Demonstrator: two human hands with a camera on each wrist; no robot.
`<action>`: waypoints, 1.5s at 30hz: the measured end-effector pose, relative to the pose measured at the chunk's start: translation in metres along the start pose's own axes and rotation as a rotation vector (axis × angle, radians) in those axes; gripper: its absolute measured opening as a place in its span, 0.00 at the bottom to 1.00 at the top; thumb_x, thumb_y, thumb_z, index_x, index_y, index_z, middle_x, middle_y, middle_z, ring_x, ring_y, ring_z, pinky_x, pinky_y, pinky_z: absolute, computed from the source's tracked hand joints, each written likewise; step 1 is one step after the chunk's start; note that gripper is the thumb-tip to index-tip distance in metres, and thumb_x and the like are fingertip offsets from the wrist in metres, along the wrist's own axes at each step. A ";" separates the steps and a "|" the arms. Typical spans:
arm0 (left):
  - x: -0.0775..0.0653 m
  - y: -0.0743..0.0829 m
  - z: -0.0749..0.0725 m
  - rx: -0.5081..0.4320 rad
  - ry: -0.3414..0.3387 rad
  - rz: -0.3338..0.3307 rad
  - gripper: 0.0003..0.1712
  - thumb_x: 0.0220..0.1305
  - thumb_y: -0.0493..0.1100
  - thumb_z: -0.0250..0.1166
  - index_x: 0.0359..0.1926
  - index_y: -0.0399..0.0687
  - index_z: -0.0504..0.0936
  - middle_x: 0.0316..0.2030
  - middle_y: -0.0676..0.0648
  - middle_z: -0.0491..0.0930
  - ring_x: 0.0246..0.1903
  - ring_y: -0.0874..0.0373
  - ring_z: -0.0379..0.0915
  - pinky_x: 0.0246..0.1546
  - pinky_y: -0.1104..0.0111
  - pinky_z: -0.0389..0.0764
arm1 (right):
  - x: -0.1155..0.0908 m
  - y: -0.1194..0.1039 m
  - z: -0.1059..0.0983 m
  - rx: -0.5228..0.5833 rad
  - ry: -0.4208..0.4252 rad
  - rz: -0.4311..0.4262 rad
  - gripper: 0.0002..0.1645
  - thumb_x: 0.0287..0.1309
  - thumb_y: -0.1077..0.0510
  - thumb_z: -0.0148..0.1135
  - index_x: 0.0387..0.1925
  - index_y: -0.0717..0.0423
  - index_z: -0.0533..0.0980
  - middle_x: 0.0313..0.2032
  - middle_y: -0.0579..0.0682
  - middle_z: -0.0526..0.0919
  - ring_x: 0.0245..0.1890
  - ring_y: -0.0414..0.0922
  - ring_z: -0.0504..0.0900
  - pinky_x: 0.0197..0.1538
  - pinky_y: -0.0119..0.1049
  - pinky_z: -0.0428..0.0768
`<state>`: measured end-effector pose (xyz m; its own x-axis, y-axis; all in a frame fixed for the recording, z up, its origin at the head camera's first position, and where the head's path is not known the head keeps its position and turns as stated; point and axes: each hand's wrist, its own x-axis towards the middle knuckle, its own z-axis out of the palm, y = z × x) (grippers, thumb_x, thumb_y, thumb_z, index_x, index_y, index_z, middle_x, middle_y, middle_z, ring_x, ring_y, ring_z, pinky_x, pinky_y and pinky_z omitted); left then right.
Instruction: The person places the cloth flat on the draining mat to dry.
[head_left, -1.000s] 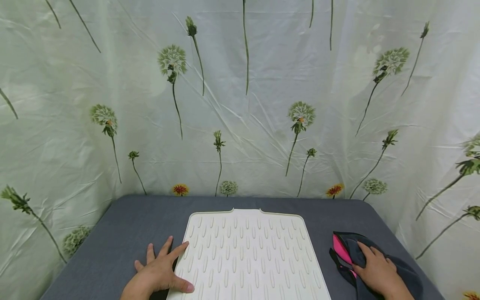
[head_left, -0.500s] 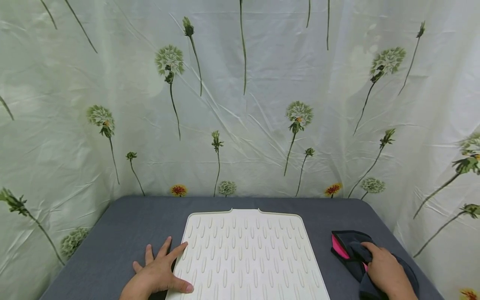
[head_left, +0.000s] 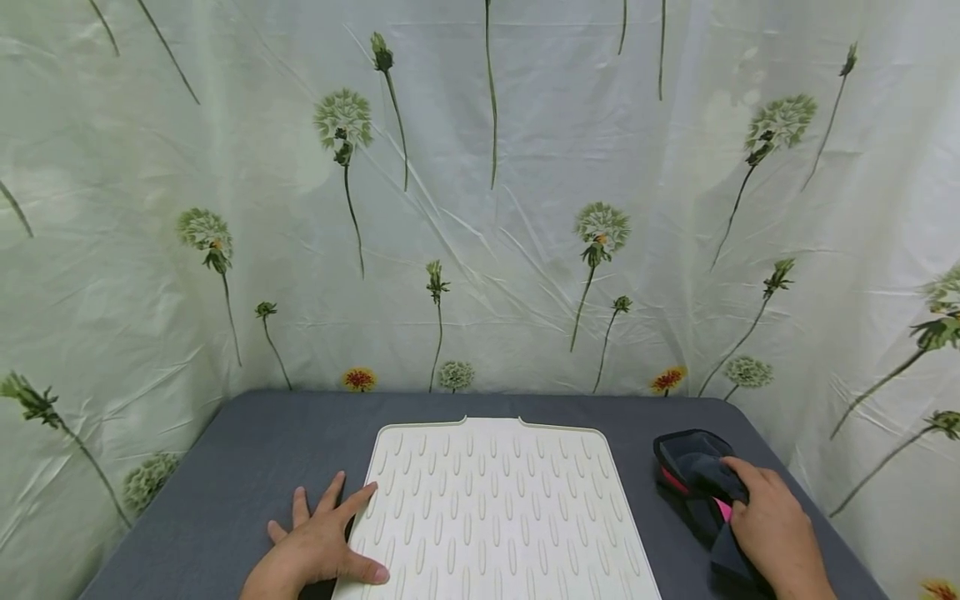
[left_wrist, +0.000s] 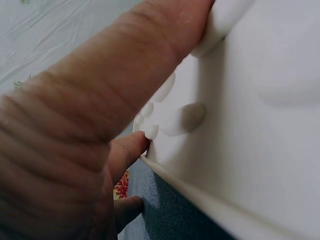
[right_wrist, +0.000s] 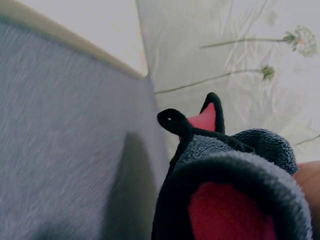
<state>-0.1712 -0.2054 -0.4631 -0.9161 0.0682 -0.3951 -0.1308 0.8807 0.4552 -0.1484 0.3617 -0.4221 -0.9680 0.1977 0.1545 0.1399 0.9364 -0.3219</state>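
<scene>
A white board with rows of raised oval ridges (head_left: 495,508) lies flat in the middle of the grey table. My left hand (head_left: 311,542) rests spread at its left edge, thumb on the surface and index fingertip at the rim; the left wrist view shows the thumb (left_wrist: 115,65) up close. To the right of the board, my right hand (head_left: 776,521) grips a bunched dark blue cloth (head_left: 701,467) with a pink underside and black trim. In the right wrist view, the cloth (right_wrist: 235,165) shows a black loop at one corner and hides most of the hand.
The grey-covered table (head_left: 300,433) has rounded far corners. Behind it and at both sides hangs a pale curtain (head_left: 495,208) printed with dandelions. The board's right edge and the cloth are a short distance apart on the table.
My right hand has gathered the cloth, which lay spread under the fingers, and raised it, shifting it slightly away from me. The left hand and the board have stayed put.
</scene>
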 end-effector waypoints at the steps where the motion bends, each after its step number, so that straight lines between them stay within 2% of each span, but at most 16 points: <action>1: 0.000 0.000 0.000 0.001 0.002 0.004 0.74 0.27 0.75 0.81 0.78 0.61 0.61 0.79 0.28 0.41 0.67 0.06 0.20 0.50 0.12 0.28 | -0.002 -0.003 -0.001 0.006 0.021 -0.001 0.35 0.55 0.70 0.56 0.68 0.58 0.69 0.58 0.74 0.72 0.56 0.75 0.73 0.48 0.73 0.74; 7: -0.001 -0.001 0.001 0.004 0.012 0.008 0.75 0.26 0.75 0.82 0.78 0.61 0.61 0.79 0.29 0.42 0.67 0.06 0.20 0.50 0.12 0.29 | -0.011 -0.026 -0.009 0.045 0.160 -0.054 0.36 0.55 0.71 0.56 0.67 0.54 0.71 0.59 0.68 0.74 0.58 0.70 0.74 0.49 0.72 0.73; 11: -0.002 -0.001 0.002 0.010 0.016 0.007 0.75 0.26 0.75 0.82 0.78 0.61 0.61 0.79 0.28 0.42 0.67 0.06 0.21 0.50 0.12 0.29 | -0.015 -0.045 -0.012 0.071 0.185 -0.091 0.36 0.57 0.71 0.57 0.68 0.53 0.71 0.60 0.68 0.73 0.58 0.71 0.73 0.50 0.71 0.74; 16: -0.002 -0.002 0.001 0.012 0.019 0.007 0.75 0.26 0.75 0.82 0.78 0.61 0.61 0.79 0.28 0.42 0.67 0.06 0.20 0.51 0.12 0.30 | -0.021 -0.074 -0.005 0.109 0.242 -0.161 0.34 0.58 0.71 0.61 0.66 0.52 0.73 0.60 0.66 0.74 0.56 0.72 0.76 0.47 0.71 0.76; 23: 0.000 -0.001 0.001 0.013 0.015 0.000 0.75 0.25 0.76 0.82 0.78 0.61 0.61 0.79 0.29 0.41 0.67 0.07 0.20 0.51 0.12 0.29 | -0.028 -0.112 0.008 0.156 0.330 -0.289 0.35 0.54 0.74 0.64 0.63 0.51 0.77 0.57 0.63 0.78 0.51 0.68 0.82 0.41 0.64 0.82; 30: 0.000 -0.002 0.000 0.016 0.012 -0.009 0.75 0.25 0.75 0.82 0.78 0.61 0.62 0.79 0.28 0.42 0.67 0.07 0.20 0.51 0.12 0.30 | -0.039 -0.149 0.021 0.205 0.268 -0.376 0.38 0.50 0.77 0.68 0.62 0.49 0.79 0.58 0.60 0.79 0.49 0.63 0.86 0.38 0.53 0.86; 33: -0.001 -0.001 0.001 0.016 0.015 -0.006 0.75 0.25 0.75 0.82 0.78 0.61 0.62 0.79 0.29 0.42 0.67 0.07 0.21 0.51 0.12 0.30 | -0.044 -0.160 0.027 0.219 0.243 -0.415 0.39 0.47 0.78 0.69 0.61 0.49 0.79 0.57 0.59 0.79 0.48 0.62 0.86 0.37 0.47 0.85; 35: -0.001 0.000 0.001 0.014 0.017 -0.005 0.75 0.25 0.75 0.82 0.77 0.61 0.63 0.79 0.29 0.42 0.67 0.07 0.21 0.51 0.12 0.30 | -0.046 -0.165 0.030 0.224 0.238 -0.433 0.40 0.46 0.78 0.70 0.60 0.48 0.79 0.56 0.58 0.80 0.48 0.60 0.86 0.39 0.46 0.86; 40: 0.000 0.002 0.002 0.006 0.012 -0.010 0.75 0.24 0.74 0.83 0.77 0.62 0.63 0.79 0.29 0.42 0.68 0.07 0.20 0.51 0.12 0.28 | -0.050 -0.175 0.039 0.230 0.262 -0.473 0.40 0.46 0.76 0.73 0.60 0.45 0.80 0.55 0.53 0.81 0.50 0.56 0.86 0.46 0.47 0.87; 45: -0.001 0.003 0.002 0.016 0.014 -0.008 0.75 0.24 0.75 0.82 0.77 0.62 0.63 0.79 0.29 0.42 0.67 0.07 0.20 0.52 0.12 0.29 | -0.053 -0.183 0.050 0.214 0.322 -0.554 0.41 0.44 0.75 0.75 0.60 0.42 0.80 0.55 0.49 0.81 0.52 0.52 0.86 0.48 0.46 0.88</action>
<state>-0.1704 -0.2023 -0.4630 -0.9204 0.0542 -0.3873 -0.1323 0.8887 0.4389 -0.1333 0.1658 -0.4180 -0.7697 -0.1873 0.6103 -0.4355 0.8530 -0.2876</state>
